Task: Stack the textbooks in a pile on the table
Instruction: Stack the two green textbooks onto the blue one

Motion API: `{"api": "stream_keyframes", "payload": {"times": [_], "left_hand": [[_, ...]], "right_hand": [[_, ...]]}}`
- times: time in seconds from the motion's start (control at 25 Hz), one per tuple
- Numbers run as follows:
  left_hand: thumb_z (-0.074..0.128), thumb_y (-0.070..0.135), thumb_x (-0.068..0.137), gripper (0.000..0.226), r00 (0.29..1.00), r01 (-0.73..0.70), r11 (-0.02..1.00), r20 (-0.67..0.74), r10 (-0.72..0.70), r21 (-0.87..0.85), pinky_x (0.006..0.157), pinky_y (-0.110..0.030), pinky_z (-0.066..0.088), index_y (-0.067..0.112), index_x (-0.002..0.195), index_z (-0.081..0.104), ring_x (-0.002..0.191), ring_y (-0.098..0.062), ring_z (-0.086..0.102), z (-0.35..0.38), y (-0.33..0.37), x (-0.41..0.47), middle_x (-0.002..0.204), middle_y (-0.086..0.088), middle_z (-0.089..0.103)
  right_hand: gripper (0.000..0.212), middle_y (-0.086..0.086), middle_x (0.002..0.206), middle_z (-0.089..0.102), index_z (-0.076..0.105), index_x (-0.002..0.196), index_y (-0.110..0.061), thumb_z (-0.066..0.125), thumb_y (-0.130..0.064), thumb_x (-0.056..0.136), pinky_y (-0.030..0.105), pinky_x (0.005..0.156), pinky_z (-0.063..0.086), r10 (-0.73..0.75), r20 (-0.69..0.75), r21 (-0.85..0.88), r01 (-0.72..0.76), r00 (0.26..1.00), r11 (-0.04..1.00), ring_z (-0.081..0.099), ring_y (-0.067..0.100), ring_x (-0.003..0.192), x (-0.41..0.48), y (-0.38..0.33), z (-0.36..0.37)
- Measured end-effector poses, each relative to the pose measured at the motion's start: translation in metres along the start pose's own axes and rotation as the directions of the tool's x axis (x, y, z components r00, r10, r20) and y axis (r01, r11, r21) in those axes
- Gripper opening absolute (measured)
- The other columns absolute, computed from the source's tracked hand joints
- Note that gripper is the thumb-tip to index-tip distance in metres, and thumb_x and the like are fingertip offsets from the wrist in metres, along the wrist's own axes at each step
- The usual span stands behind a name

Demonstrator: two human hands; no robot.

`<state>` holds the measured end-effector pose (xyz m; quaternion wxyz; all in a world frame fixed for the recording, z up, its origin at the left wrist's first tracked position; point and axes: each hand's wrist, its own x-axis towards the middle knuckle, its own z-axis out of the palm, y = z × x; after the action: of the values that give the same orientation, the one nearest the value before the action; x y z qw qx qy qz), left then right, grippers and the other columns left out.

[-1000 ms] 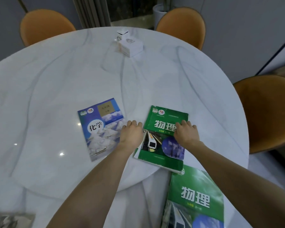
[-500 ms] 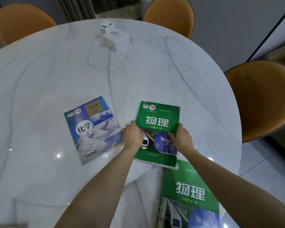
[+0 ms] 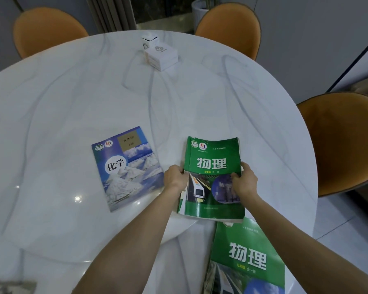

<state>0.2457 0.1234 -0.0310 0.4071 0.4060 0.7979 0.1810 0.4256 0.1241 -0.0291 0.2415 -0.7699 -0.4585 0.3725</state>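
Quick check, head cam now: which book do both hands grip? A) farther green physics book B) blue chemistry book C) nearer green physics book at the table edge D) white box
A: the left hand and the right hand clasp opposite side edges of the farther green physics book; the blue chemistry book and the nearer green physics book lie untouched.
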Motion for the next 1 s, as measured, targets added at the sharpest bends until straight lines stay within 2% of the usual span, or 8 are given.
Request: {"api": "stream_keyframes", "payload": {"times": [0.16,0.36,0.44,0.6,0.76,0.88,1.0], "left_hand": [[0.055,0.013,0.094,0.021,0.997,-0.028,0.992,-0.072,0.02,-0.12,0.087,-0.039,0.053,-0.001,0.106,0.065,0.101,-0.033,0.065,-0.026,-0.007,0.0,0.109,-0.017,0.069],[0.057,0.012,0.092,0.018,0.988,-0.011,0.954,-0.149,-0.035,-0.301,0.089,-0.036,0.055,0.002,0.101,0.069,0.091,-0.026,0.068,-0.074,-0.024,0.011,0.097,-0.004,0.07],[0.057,0.012,0.093,0.018,0.979,0.0,0.943,-0.19,-0.068,-0.334,0.087,-0.035,0.054,0.001,0.102,0.068,0.09,-0.025,0.066,-0.093,-0.029,0.014,0.097,-0.006,0.069],[0.057,0.011,0.093,0.023,0.948,-0.016,0.93,-0.302,-0.103,-0.368,0.092,-0.033,0.049,-0.001,0.111,0.063,0.091,-0.022,0.058,-0.127,-0.045,0.022,0.102,-0.007,0.065],[0.061,0.014,0.09,0.026,0.917,0.027,0.904,-0.348,-0.192,-0.427,0.093,-0.033,0.049,0.002,0.114,0.063,0.101,-0.028,0.061,-0.149,-0.072,0.04,0.118,-0.015,0.066],[0.059,0.012,0.091,0.026,0.905,0.049,0.885,-0.354,-0.236,-0.464,0.094,-0.033,0.048,0.0,0.114,0.063,0.106,-0.03,0.061,-0.158,-0.089,0.05,0.118,-0.017,0.066],[0.059,0.012,0.09,0.027,0.901,0.066,0.879,-0.35,-0.256,-0.473,0.096,-0.035,0.05,0.001,0.114,0.063,0.107,-0.031,0.062,-0.163,-0.102,0.058,0.117,-0.017,0.067]], "right_hand": [[0.042,0.024,0.117,0.065,0.048,0.134,-0.005,0.049,0.001,0.092,0.039,0.092,0.048,-0.093,0.023,0.012,0.093,0.995,0.996,0.061,0.037,0.106,-0.012,-0.033,-0.002],[0.041,0.022,0.114,0.067,0.05,0.132,-0.009,0.05,-0.002,0.092,0.041,0.094,0.05,-0.217,0.093,0.019,0.217,0.972,0.976,0.063,0.035,0.103,-0.016,-0.088,0.021],[0.041,0.021,0.114,0.067,0.05,0.132,-0.009,0.05,-0.001,0.092,0.041,0.093,0.05,-0.245,0.125,0.028,0.243,0.961,0.97,0.064,0.034,0.102,-0.014,-0.107,0.034],[0.04,0.02,0.114,0.066,0.05,0.132,-0.008,0.05,0.001,0.093,0.028,0.08,0.047,-0.278,0.204,0.021,0.28,0.939,0.96,0.058,0.024,0.086,-0.011,-0.142,0.068],[0.039,0.021,0.116,0.066,0.051,0.131,-0.007,0.051,0.0,0.092,0.023,0.078,0.043,-0.305,0.273,-0.003,0.317,0.912,0.948,0.061,0.025,0.094,-0.006,-0.166,0.106],[0.04,0.022,0.118,0.066,0.052,0.13,-0.007,0.053,-0.002,0.091,0.024,0.084,0.044,-0.315,0.31,-0.03,0.34,0.897,0.94,0.063,0.031,0.105,-0.001,-0.175,0.135],[0.04,0.021,0.12,0.065,0.052,0.131,-0.008,0.053,-0.003,0.091,0.024,0.087,0.045,-0.318,0.34,-0.05,0.355,0.885,0.934,0.062,0.031,0.108,0.004,-0.176,0.156]]}}
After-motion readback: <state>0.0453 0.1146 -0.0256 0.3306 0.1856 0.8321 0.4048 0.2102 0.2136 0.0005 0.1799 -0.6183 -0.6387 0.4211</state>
